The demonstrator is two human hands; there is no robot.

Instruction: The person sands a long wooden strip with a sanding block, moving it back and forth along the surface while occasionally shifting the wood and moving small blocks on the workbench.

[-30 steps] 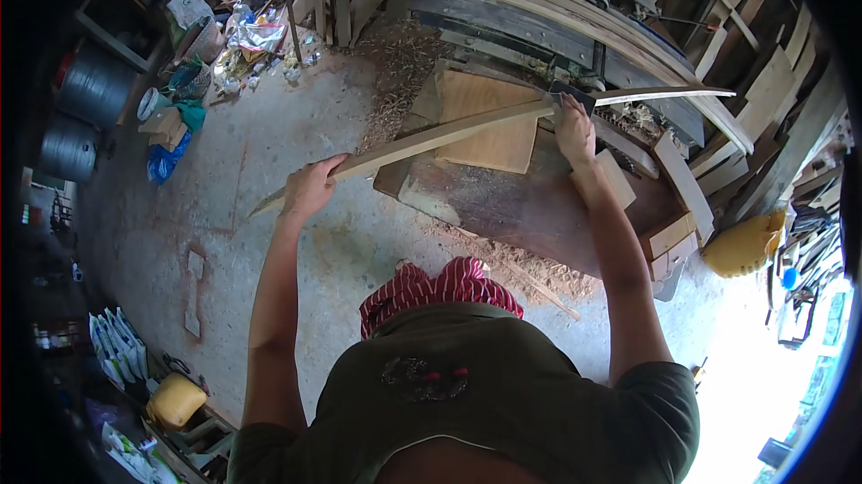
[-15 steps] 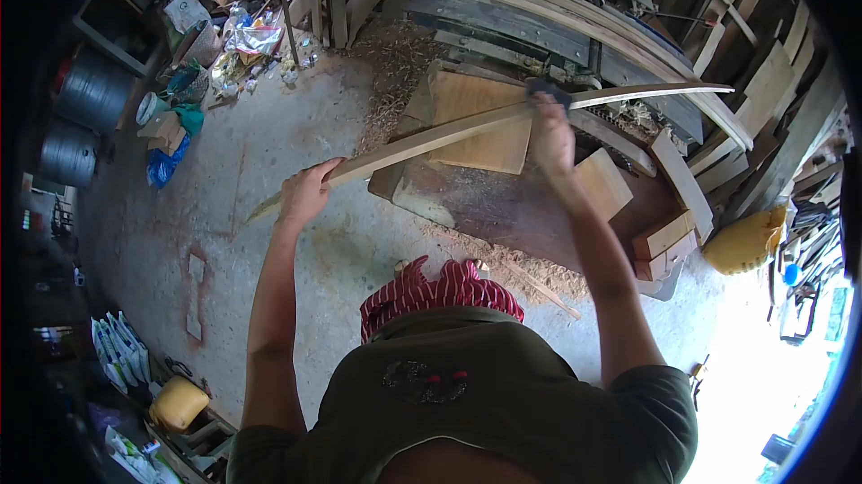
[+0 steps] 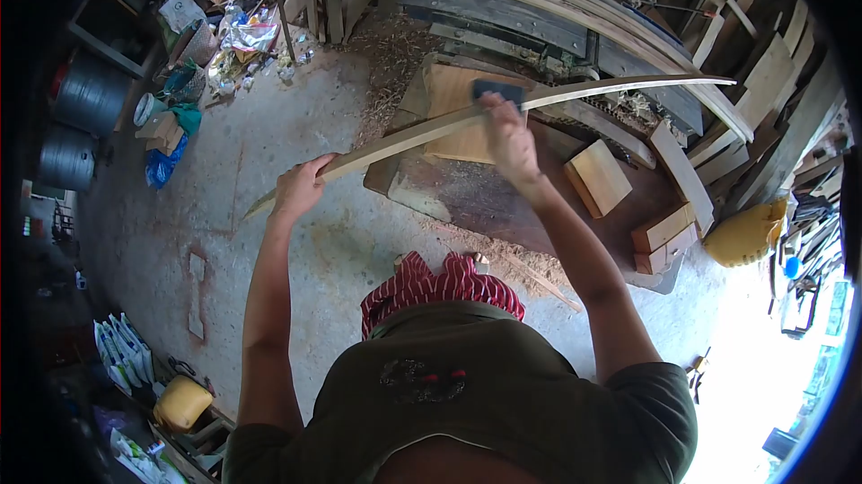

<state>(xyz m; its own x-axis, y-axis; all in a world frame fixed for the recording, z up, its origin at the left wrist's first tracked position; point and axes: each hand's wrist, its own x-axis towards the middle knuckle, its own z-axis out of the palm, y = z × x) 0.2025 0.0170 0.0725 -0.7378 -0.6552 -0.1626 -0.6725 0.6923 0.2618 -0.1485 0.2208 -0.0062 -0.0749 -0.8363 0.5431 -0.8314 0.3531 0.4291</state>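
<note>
A long wooden strip [image 3: 404, 138] slants across the view from lower left to upper right. Near its left end, my left hand [image 3: 301, 186] is closed round it. My right hand [image 3: 514, 141], a little blurred, grips a dark piece of sandpaper [image 3: 499, 92] against the strip around its middle. Behind the strip lies a square wooden board [image 3: 453, 89], partly covered by strip and hand.
A dark low tabletop [image 3: 485, 197] bears wooden blocks [image 3: 600, 179] on its right. Long planks [image 3: 539, 1] rest over a machine bed [image 3: 494, 15] at the back. Shavings [image 3: 386, 80] litter the floor. A yellow sack [image 3: 745, 234] stands at right.
My right hand has slid left along the strip with the sandpaper, uncovering more of the block on the right. My left hand keeps its hold with only a slight shift.
</note>
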